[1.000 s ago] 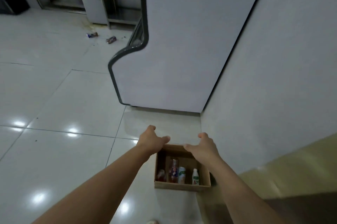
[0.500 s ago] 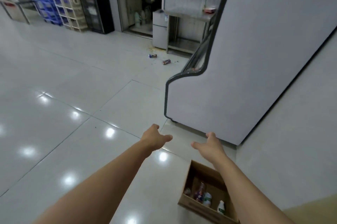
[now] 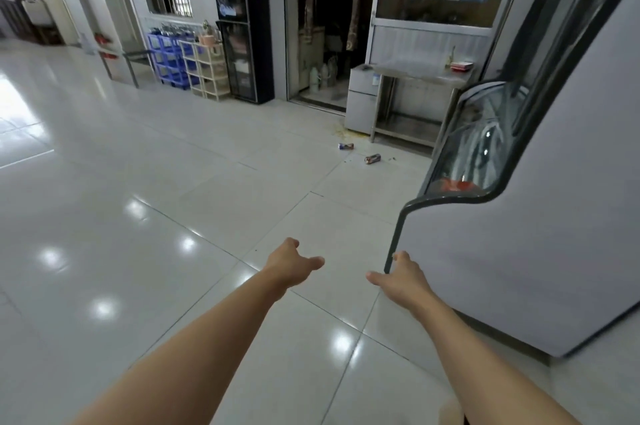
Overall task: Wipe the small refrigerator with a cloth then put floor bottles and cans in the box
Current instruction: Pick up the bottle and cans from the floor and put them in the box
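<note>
- Head view: the left hand [image 3: 289, 263] and the right hand [image 3: 403, 277] both reach forward over the tiled floor [image 3: 138, 216] with bare forearms, fingers loosely spread, thumbs pointing toward each other, and nothing held in either.
- The right hand shows just in front of the lower corner of a large white display chiller [image 3: 540, 216] with a curved glass front, which fills the right side; whether it touches the corner cannot be told.
- Two cans lie on their sides on the floor well ahead of the hands: a blue-and-white can [image 3: 345, 146] and, near it to the right, a reddish can [image 3: 372, 158], with small specks of debris around them.
- Just behind the cans stands the small refrigerator [image 3: 362, 100], white with two doors, beside a steel worktop [image 3: 420, 73] with a lower shelf.
- A red-and-white packet [image 3: 461, 66] rests on the worktop's right end.
- Farther left along the wall stand a black water dispenser [image 3: 242, 33], a cream shelf rack [image 3: 206, 69] and blue stacked crates [image 3: 169, 57].
</note>
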### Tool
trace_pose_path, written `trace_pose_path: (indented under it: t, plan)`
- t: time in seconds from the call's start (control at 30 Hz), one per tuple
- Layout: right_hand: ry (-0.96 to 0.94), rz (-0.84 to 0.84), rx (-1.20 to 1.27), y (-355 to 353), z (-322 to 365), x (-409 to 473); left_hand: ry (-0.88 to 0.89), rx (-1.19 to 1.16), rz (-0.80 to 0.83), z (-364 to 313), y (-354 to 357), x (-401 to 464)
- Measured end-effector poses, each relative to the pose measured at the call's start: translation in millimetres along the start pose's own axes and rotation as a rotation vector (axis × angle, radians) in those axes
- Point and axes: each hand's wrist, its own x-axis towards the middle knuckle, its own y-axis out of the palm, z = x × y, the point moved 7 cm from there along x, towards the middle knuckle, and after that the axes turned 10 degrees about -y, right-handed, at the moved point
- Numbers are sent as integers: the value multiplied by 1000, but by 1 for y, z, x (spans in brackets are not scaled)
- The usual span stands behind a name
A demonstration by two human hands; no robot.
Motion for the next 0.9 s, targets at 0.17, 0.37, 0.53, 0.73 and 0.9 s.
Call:
trace_pose_path:
  t: [0.17, 0.37, 0.53, 0.73, 0.9]
  plan:
    - [-24, 7, 0, 35, 59, 50, 13, -18, -2, -3, -59, 49]
    - [-50, 5, 11, 60, 108, 146, -1, -30, -2, -25, -107, 133]
    - [-51, -6, 56, 71, 139, 255, 3, -34, -14, -72, -139, 223]
    - [-74, -5, 55, 67, 192, 382, 6, -46, -26, -144, -178, 325]
    - [-81, -19, 56, 61, 220, 476, -9, -59, 1, -190, -202, 410]
